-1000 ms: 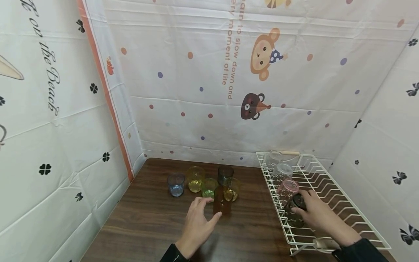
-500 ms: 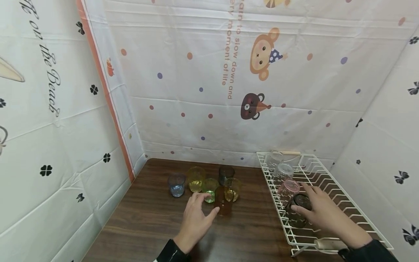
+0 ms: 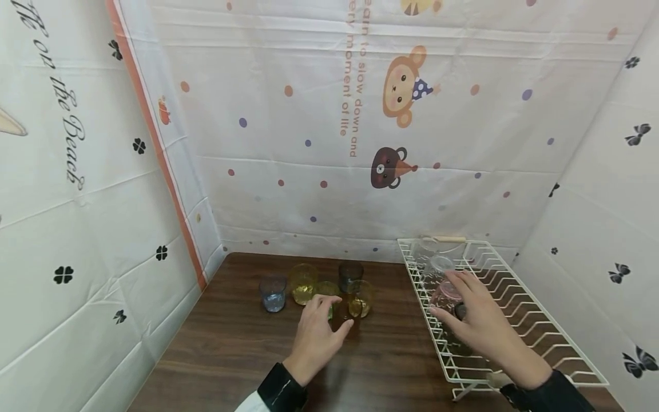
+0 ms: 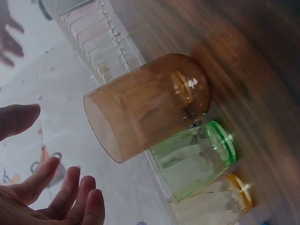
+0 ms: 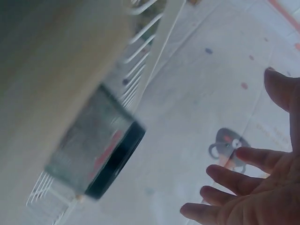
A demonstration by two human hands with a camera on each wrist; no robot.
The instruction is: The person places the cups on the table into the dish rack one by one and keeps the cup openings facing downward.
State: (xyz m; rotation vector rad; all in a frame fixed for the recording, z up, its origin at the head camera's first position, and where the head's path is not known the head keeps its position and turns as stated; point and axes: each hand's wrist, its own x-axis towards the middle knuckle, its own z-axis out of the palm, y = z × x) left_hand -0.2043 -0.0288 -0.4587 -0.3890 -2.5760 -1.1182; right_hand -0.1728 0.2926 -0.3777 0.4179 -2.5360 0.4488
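While both hands (image 3: 315,339) (image 3: 479,323) hover, amber glass (image 4: 150,105) stands between.

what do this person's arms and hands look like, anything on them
The left hand and right hand wear no gloves. A black cuff with thin pale marks circles the left wrist, with white cloth behind it; a black sleeve covers the right forearm.

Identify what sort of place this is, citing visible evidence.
Probably a makeshift tabletop work area: a brown table, a white wire rack holding glasses, and printed sheeting on three sides.
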